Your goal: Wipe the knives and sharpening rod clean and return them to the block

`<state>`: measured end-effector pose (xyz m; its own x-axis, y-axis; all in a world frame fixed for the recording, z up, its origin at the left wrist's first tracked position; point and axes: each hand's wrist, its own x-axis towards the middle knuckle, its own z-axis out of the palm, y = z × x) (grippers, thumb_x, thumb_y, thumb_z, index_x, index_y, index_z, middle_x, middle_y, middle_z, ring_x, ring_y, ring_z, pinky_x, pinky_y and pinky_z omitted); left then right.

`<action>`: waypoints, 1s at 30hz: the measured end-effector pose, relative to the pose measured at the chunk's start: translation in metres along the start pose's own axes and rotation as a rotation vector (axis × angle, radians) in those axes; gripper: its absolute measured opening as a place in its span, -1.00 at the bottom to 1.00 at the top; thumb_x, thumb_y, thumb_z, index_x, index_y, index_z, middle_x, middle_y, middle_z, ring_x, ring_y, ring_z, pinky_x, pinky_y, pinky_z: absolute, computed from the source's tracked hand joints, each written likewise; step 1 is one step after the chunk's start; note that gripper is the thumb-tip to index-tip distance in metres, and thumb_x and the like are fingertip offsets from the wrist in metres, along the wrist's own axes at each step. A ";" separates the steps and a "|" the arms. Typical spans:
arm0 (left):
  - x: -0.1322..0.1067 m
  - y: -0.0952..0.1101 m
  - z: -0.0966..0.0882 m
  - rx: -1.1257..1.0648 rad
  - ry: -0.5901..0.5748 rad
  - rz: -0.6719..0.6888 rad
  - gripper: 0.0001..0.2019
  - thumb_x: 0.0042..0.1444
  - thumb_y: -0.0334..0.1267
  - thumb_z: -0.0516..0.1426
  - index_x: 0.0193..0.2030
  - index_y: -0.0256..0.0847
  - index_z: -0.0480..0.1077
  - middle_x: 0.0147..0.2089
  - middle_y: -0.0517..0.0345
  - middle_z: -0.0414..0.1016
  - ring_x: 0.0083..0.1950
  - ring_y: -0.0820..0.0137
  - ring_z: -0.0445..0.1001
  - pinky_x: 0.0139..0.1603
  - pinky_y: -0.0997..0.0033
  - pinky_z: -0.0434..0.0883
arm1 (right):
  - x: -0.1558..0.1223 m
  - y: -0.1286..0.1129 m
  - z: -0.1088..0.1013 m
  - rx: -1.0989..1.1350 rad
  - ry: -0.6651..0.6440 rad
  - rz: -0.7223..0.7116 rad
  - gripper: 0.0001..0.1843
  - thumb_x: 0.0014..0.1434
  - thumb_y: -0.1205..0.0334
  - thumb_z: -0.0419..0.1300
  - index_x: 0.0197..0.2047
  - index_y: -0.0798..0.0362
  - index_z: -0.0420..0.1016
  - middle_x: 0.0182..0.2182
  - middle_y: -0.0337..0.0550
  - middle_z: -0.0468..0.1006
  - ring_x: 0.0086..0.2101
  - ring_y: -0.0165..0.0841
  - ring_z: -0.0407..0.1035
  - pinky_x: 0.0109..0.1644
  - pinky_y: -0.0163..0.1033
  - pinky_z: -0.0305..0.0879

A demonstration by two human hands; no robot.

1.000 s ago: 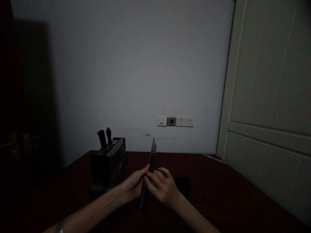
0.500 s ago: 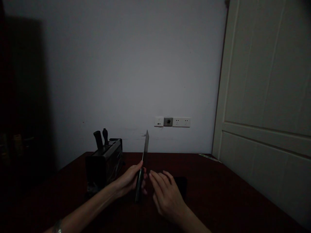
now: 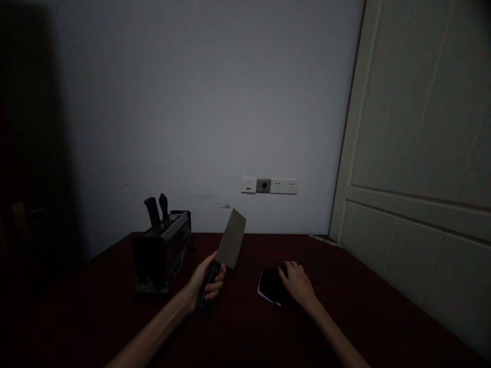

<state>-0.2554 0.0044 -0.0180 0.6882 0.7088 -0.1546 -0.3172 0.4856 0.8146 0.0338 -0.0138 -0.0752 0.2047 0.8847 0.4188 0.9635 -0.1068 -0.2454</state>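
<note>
My left hand (image 3: 209,281) is wrapped around the dark handle of a cleaver (image 3: 232,240). Its broad grey blade points up and away, with the flat side turned toward me. My right hand (image 3: 297,282) rests on the right part of a flat black piece (image 3: 271,286), perhaps a cloth, with a white edge along its left and lower sides. The thumb lies apart from the fingers, which bend slightly over the far side. To the left of my left hand stands a dark knife block (image 3: 161,255) with two black handles sticking out of its top.
The dark red table (image 3: 245,327) reaches back to a pale wall (image 3: 199,102) with sockets (image 3: 284,186). A thin pale strip (image 3: 325,240) lies at the far right corner. A panelled light door (image 3: 414,153) borders the right side. The light is dim.
My left hand has turned the cleaver from edge-on to showing its flat side and tipped it rightward. My right hand has moved right, away from the cleaver, onto the black piece.
</note>
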 end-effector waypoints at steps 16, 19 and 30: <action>0.011 -0.042 -0.037 -0.304 -0.319 0.121 -0.58 0.19 0.02 -0.14 -0.53 -0.26 0.13 -0.68 0.39 -0.05 -0.81 0.69 -0.24 -0.87 0.69 -0.07 | 0.007 0.018 0.043 0.281 -0.100 0.201 -0.50 -0.04 0.01 0.16 -0.12 0.21 0.40 -0.12 0.17 0.38 -0.08 0.01 0.25 -0.04 -0.06 0.16; 0.008 -0.045 -0.038 -0.354 -0.300 0.121 -0.58 0.21 0.01 -0.17 -0.54 -0.26 0.11 -0.67 0.39 -0.07 -0.81 0.70 -0.22 -0.87 0.69 -0.09 | 0.007 0.019 0.043 0.449 -0.070 0.216 -0.64 -0.08 0.13 0.20 -0.22 0.16 0.41 -0.23 0.08 0.45 -0.15 -0.08 0.32 -0.07 -0.11 0.19; 0.002 -0.048 -0.026 -0.340 -0.349 0.111 -0.64 0.14 -0.07 -0.06 -0.39 -0.39 0.26 -0.65 0.37 0.03 -0.79 0.70 -0.20 -0.86 0.65 -0.11 | 0.023 -0.012 0.016 1.250 0.062 0.461 -0.63 -0.19 0.02 0.23 -0.35 0.10 0.37 -0.48 -0.16 0.51 -0.42 -0.27 0.43 -0.44 -0.26 0.34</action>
<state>-0.2560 -0.0042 -0.0725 0.7971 0.5806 0.1660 -0.5555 0.5973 0.5785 0.0243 0.0147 -0.0762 0.5069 0.8547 0.1121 0.0067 0.1261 -0.9920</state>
